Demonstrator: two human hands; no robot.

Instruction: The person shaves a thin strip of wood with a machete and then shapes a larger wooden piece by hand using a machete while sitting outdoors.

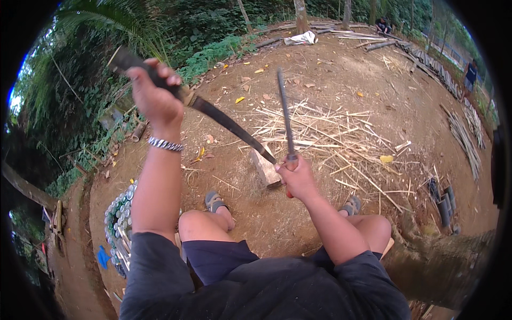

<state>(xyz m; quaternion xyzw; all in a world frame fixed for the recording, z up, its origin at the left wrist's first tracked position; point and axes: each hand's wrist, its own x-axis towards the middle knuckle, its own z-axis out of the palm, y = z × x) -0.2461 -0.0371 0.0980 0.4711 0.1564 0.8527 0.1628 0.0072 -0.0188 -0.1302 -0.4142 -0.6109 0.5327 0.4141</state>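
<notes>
Bamboo stick is standing nearly upright over the bare dirt in front of the seated person, its lower end gripped in the right hand, its top reaching up toward the scattered splints. Right hand's fingers are wrapping fully closed around the stick's base. Left hand is raised at upper left, fingers curled tight round the dark handle of a long machete; the blade is slanting down and right, its tip lying close to the stick's lower end, just above a pale wooden block. Whether the blade is touching the stick cannot be told. A metal bracelet is sitting on the left wrist.

Surroundings: a wide litter of pale bamboo splints is lying on the ground beyond and right of the block, directly behind the stick. Yellow fallen leaves are dotting the dirt. Sandalled feet are resting on either side of the block, the knees bent below them. A bundle of long bamboo strips is lying at far right, well apart. Dark short tubes are lying at right, near the person's right knee.

Containers: none clearly seen; a cluster of small round light-coloured pieces is sitting at lower left, too small to identify.
</notes>
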